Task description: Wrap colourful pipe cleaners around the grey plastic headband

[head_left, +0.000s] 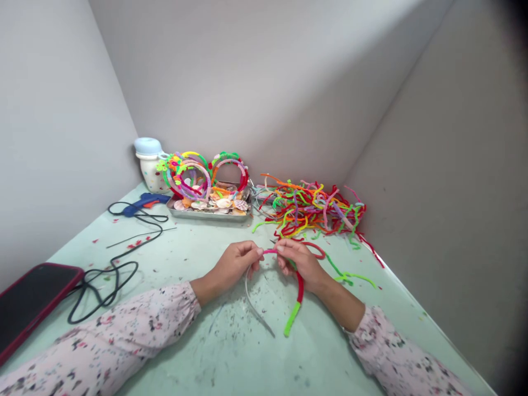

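Near the middle of the table, a thin headband (256, 313) is held between both hands. Its left arm is bare and greyish; its right arm is wrapped in red and bright green fuzzy stem. A short pink stretch (270, 251) shows at the top between the fingertips. My left hand (238, 261) pinches the band at the left end of the pink part, fingers closed. My right hand (300, 264) grips the wrapped side, thumb and fingers pressed together. Red-handled scissors (317, 250) lie beside and partly behind my right hand.
A metal tray (210, 215) of shells carries colourful wrapped headbands (193, 181). Right of it lies a heap of fuzzy stems (309, 209). At left are a white cup (152, 173), a blue glue gun (142, 203), a black cable (119, 256) and a red-edged phone (35, 300). Walls enclose the table.
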